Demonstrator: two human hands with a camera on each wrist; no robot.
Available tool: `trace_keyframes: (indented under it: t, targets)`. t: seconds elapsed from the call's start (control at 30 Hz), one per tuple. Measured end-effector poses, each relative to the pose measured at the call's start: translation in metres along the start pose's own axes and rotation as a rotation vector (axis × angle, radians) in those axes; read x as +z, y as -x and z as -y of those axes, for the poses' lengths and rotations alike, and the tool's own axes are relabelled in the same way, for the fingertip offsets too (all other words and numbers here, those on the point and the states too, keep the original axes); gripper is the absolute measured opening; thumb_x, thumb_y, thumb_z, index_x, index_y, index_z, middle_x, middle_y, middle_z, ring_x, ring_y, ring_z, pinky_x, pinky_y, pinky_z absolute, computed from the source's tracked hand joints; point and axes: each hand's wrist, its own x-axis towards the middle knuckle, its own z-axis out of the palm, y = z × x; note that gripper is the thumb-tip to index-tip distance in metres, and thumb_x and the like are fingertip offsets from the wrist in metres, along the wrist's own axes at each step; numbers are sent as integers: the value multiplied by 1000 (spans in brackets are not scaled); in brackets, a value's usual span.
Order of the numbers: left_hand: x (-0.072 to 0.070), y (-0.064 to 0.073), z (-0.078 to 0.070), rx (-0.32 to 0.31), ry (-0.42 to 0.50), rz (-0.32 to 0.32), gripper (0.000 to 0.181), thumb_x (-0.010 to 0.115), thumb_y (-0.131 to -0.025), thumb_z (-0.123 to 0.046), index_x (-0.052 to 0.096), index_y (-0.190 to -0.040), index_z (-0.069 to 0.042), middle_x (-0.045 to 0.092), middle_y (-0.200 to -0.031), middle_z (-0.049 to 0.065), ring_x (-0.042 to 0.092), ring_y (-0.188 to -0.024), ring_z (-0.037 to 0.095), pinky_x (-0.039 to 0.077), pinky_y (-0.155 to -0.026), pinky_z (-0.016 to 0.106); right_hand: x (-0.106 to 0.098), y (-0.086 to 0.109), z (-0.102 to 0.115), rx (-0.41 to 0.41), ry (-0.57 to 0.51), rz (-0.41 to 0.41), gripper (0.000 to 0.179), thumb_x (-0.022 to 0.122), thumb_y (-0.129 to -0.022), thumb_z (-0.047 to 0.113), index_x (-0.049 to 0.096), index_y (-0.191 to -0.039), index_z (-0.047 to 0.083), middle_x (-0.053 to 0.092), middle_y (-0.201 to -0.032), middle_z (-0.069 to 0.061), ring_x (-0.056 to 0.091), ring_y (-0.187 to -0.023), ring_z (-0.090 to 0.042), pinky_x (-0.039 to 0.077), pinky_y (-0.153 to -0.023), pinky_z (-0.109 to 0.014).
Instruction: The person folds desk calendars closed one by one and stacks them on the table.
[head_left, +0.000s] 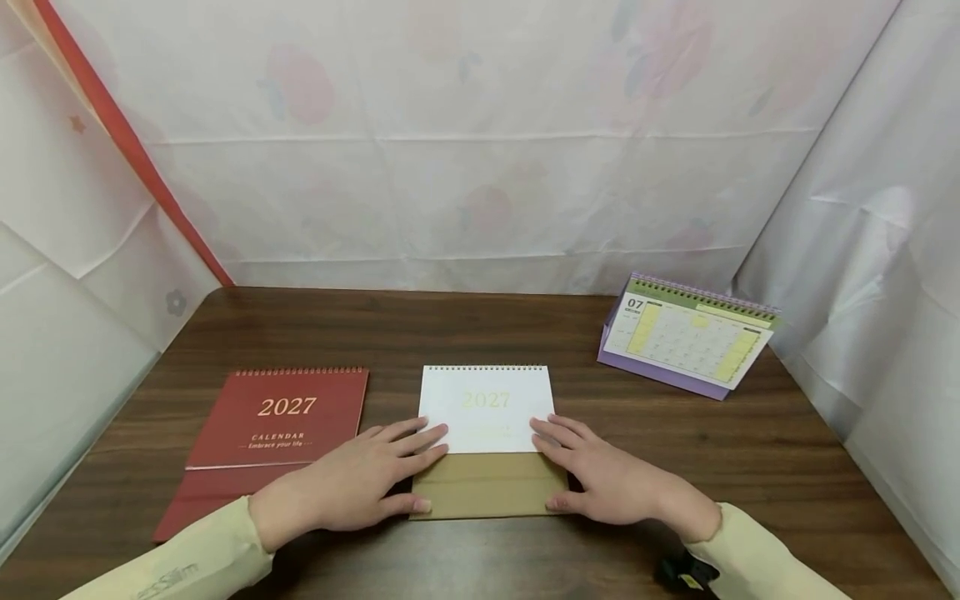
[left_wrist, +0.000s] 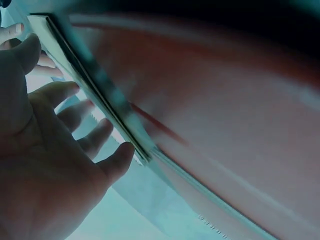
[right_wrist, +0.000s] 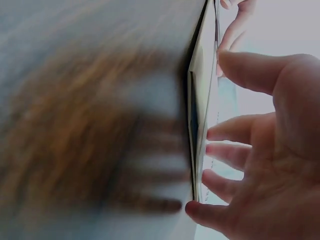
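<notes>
A white desk calendar [head_left: 487,412] with a gold 2027 lies in front of me on the table, spiral binding at its far edge. Its tan base [head_left: 487,487] shows below the white page. My left hand [head_left: 363,479] rests on the calendar's left side, fingers spread over the page edge and thumb at the base. On the opposite side my right hand [head_left: 618,479] touches the page and base the same way. Both wrist views show the calendar edge-on, beside the extended fingers of the left hand [left_wrist: 55,150] and right hand [right_wrist: 265,145].
A red 2027 calendar [head_left: 288,421] lies flat on the left, partly behind my left forearm. At the back right stands a purple-based tent calendar [head_left: 686,333] showing 07. A small black object [head_left: 684,573] sits by the right sleeve. White curtains [head_left: 480,167] enclose the wooden table [head_left: 480,325].
</notes>
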Motion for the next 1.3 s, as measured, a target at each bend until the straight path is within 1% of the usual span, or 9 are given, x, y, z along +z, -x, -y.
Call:
trace_keyframes:
  t: [0.17,0.37,0.53,0.67,0.8,0.9,1.03,1.13,1.3]
  targets:
    - [1,3,2,-31,26,-20,66,40,-99,-64,43,-153,-25,25,-162,8,27,-145,33,37,-106,56,0,3,-3,63,-72,-41,64,61,-99,40,42,-151,6,13,-165,-13,12,-149,-32,31,-110,-55]
    - [1,6,6,-167,127,13,68,39,-96,-69,44,-152,-29,22,-161,21,17,-148,38,35,-108,56,0,5,-7,121,-106,-67,63,62,-99,38,44,-150,7,16,-163,-18,11,-149,-37,29,-111,-58]
    - [-4,4,7,-191,167,30,73,39,-94,-73,47,-150,-28,27,-159,19,17,-148,37,33,-109,57,3,3,-7,77,-66,-64,66,61,-100,38,40,-152,4,18,-162,-21,12,-148,-41,27,-111,-59]
    - [-7,-1,6,-218,271,30,77,44,-91,-75,47,-150,-27,28,-159,18,25,-144,34,39,-105,54,3,2,-6,76,-59,-62,67,61,-100,38,39,-152,3,16,-162,-21,11,-148,-41,27,-112,-58]
    - [-9,-7,7,-251,403,-49,76,53,-90,-71,48,-150,-24,41,-153,15,39,-128,26,43,-99,50,3,3,-5,103,-69,-48,68,61,-99,39,38,-152,3,15,-162,-20,9,-149,-39,26,-112,-57]
    - [-10,-12,10,-291,513,-126,68,61,-93,-58,50,-149,-22,54,-140,9,47,-115,23,44,-92,46,1,3,-5,107,-75,-39,69,61,-99,41,39,-152,3,16,-162,-20,9,-149,-39,26,-112,-58]
    - [-11,-18,14,-401,711,-188,61,67,-94,-42,50,-148,-18,60,-131,4,54,-113,22,44,-89,43,0,4,-5,115,-86,-31,68,60,-99,42,39,-152,4,16,-163,-19,9,-149,-39,27,-112,-58]
    - [-12,-21,16,-491,850,-231,58,68,-95,-33,50,-147,-11,62,-127,5,57,-115,22,46,-91,42,0,5,-6,114,-86,-29,68,60,-99,42,40,-152,4,16,-163,-19,9,-149,-38,27,-111,-58]
    - [-16,-28,22,-616,1022,-315,48,65,-98,-24,53,-141,-4,62,-121,10,61,-104,25,50,-88,42,-2,5,-8,95,-122,-32,68,57,-100,45,40,-151,4,17,-163,-18,9,-149,-39,27,-111,-60]
